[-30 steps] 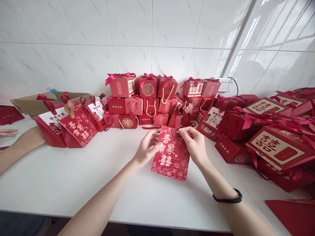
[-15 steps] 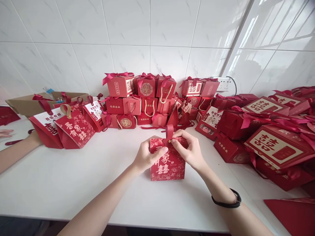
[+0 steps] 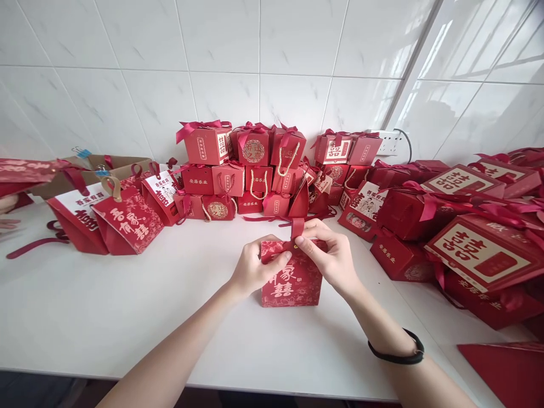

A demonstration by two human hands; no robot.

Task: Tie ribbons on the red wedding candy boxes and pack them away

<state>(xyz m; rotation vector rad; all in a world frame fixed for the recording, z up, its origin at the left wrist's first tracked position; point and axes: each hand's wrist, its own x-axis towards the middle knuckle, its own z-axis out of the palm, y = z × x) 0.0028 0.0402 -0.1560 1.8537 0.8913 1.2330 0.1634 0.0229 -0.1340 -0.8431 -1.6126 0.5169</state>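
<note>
A red gift box (image 3: 293,286) with white lettering and a floral print stands upright on the white table in front of me. My left hand (image 3: 259,266) pinches its upper left edge, thumb across the printed front. At the top centre my right hand (image 3: 329,252) is closed on the dark red strap (image 3: 297,228), which stands up as a loop. The right thumb presses beside a small gold stud at the strap's base. The fingers behind the box are hidden.
Stacked red gift boxes (image 3: 250,153) line the tiled wall. More boxes (image 3: 484,249) are piled at the right. On the left stand strapped boxes (image 3: 127,224), a cardboard carton (image 3: 127,151) and a loose strap (image 3: 36,246). Another person's hand (image 3: 8,222) shows at the left edge.
My right thumb has moved slightly up onto the strap's base, and the left hand keeps its hold. At far left, the other person's arm has drawn back and a red printed piece has come into view.
</note>
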